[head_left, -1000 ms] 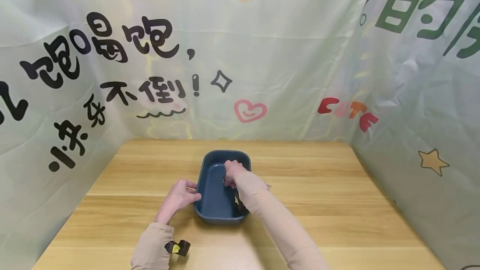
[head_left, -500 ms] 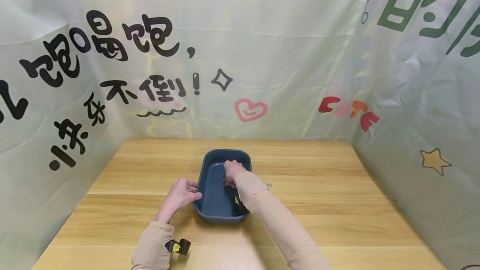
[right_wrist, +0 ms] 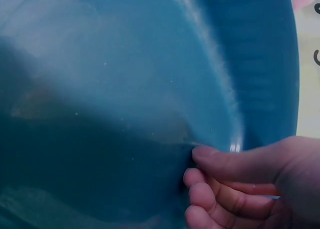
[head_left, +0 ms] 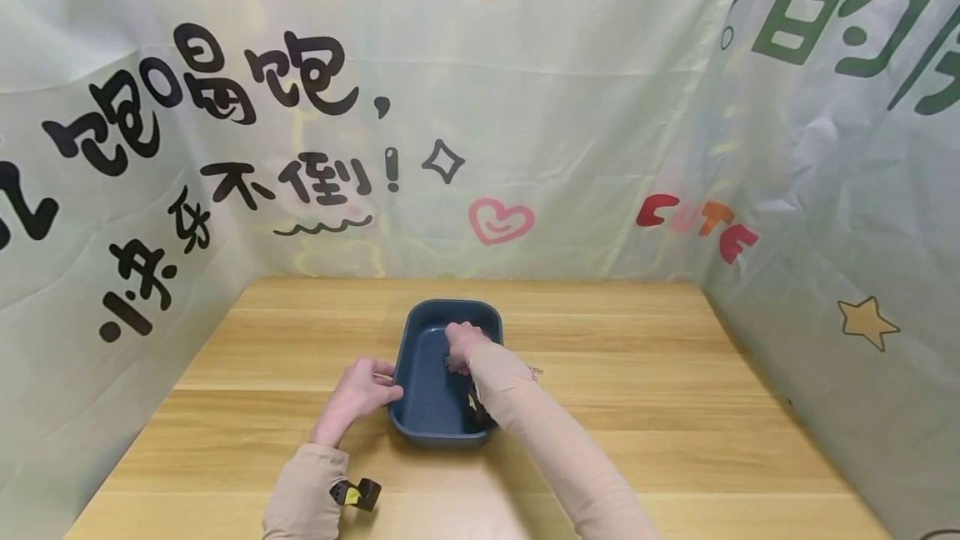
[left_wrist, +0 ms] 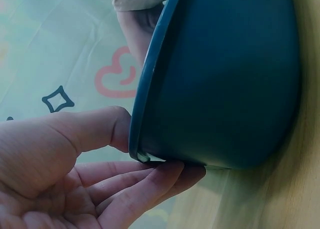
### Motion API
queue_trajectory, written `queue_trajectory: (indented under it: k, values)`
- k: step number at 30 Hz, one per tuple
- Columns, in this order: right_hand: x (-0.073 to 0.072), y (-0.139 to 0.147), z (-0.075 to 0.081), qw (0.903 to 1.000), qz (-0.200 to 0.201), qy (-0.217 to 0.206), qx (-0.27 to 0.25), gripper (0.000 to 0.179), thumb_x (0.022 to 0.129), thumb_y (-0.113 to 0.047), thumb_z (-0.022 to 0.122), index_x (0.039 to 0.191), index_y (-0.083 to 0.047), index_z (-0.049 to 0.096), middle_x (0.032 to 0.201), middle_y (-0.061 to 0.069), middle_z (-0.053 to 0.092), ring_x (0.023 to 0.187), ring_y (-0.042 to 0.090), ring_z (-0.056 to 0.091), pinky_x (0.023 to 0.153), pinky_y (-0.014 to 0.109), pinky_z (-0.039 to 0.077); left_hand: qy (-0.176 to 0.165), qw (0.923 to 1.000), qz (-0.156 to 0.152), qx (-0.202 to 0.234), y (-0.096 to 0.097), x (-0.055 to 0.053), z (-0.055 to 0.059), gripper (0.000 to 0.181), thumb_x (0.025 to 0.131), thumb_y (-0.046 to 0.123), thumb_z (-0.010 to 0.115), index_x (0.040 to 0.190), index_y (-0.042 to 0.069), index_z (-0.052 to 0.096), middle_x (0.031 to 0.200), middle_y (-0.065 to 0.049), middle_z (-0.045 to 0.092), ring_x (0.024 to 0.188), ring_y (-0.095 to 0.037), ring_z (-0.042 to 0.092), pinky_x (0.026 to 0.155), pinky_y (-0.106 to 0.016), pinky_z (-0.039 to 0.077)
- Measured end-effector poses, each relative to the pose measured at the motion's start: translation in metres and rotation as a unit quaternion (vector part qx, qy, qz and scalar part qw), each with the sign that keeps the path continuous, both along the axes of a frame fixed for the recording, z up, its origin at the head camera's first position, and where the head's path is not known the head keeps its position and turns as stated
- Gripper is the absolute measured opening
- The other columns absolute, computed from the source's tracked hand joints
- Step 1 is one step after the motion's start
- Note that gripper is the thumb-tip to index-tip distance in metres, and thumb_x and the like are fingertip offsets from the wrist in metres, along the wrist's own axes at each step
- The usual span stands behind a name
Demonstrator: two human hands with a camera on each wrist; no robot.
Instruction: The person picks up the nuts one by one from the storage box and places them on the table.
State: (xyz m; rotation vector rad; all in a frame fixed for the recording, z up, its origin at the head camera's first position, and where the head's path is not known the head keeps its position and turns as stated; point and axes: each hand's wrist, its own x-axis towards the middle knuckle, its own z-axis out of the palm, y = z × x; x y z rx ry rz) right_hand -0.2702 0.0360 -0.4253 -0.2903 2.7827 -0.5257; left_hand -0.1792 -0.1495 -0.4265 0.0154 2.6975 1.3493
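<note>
A deep dark-blue rectangular tub (head_left: pixel 431 408) with rounded corners stands on the wooden table. My left hand (head_left: pixel 363 390) holds its left side; in the left wrist view the thumb (left_wrist: pixel 112 129) meets the rim while the fingers lie against the outer wall. Inside the tub is my right hand (head_left: pixel 465 347), low over the floor. Its fingers (right_wrist: pixel 202 194) are curled and the thumb tip presses close to them. A tiny silvery bit (head_left: pixel 447 362) shows at these fingertips, too small to name; the rest of it is hidden by the hand.
On the wooden table (head_left: pixel 637 390), just right of the tub, a thin silvery chain-like thing (head_left: pixel 536 373) lies partly behind my right sleeve (head_left: pixel 558 440). Printed curtains (head_left: pixel 585 148) stand along the back and both sides.
My right hand has shifted very slightly to the left inside the tub. The left hand and the tub have stayed in place.
</note>
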Motion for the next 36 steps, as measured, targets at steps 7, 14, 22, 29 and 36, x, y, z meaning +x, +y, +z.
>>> queue_trajectory:
  k: [7,14,22,29,36]
  values:
    - [-0.004,0.001,0.0,0.9998,0.004,-0.007,-0.015,0.019,0.079,-0.001,0.076,0.066,-0.005,0.063,0.046,0.003,0.055,0.036,0.012,0.052,0.037,0.023,0.046,0.0,1.0,-0.001,-0.002,0.0,0.001,0.001,0.04,0.079,0.005,0.072,0.114,-0.014,0.067,0.105,-0.028,0.074,0.099,-0.036,0.074,0.086,-0.045,0.061]
    - [-0.002,0.001,0.005,0.9994,0.004,-0.014,-0.031,0.025,0.081,-0.009,0.08,0.065,-0.005,0.062,0.047,0.004,0.058,0.037,0.013,0.054,0.038,0.023,0.048,-0.001,1.0,0.002,-0.003,0.0,0.0,0.001,0.041,0.079,0.006,0.071,0.114,-0.014,0.067,0.106,-0.028,0.074,0.1,-0.036,0.074,0.086,-0.045,0.061]
    - [-0.004,0.005,0.008,0.9966,0.013,-0.04,-0.07,0.016,0.084,0.0,0.074,0.071,-0.005,0.067,0.056,0.007,0.064,0.046,0.016,0.061,0.046,0.027,0.056,-0.002,1.0,-0.001,-0.006,0.0,0.0,0.001,0.042,0.079,0.007,0.072,0.115,-0.014,0.067,0.105,-0.028,0.074,0.1,-0.036,0.074,0.086,-0.045,0.061]
    - [-0.005,0.012,0.012,0.9912,0.035,-0.067,-0.109,0.01,0.08,0.011,0.072,0.077,0.001,0.071,0.062,0.01,0.068,0.051,0.017,0.066,0.056,0.031,0.062,-0.003,1.0,0.0,-0.005,-0.001,-0.001,0.0,0.043,0.079,0.006,0.072,0.116,-0.014,0.066,0.107,-0.029,0.073,0.101,-0.037,0.073,0.088,-0.046,0.06]
    - [-0.004,0.021,0.018,0.9853,0.045,-0.066,-0.151,0.004,0.083,0.009,0.072,0.085,0.006,0.073,0.071,0.015,0.073,0.058,0.018,0.07,0.059,0.029,0.062,0.003,1.0,-0.002,-0.005,0.0,0.0,0.0,0.041,0.078,0.006,0.073,0.113,-0.014,0.067,0.105,-0.028,0.074,0.1,-0.036,0.074,0.087,-0.045,0.061]
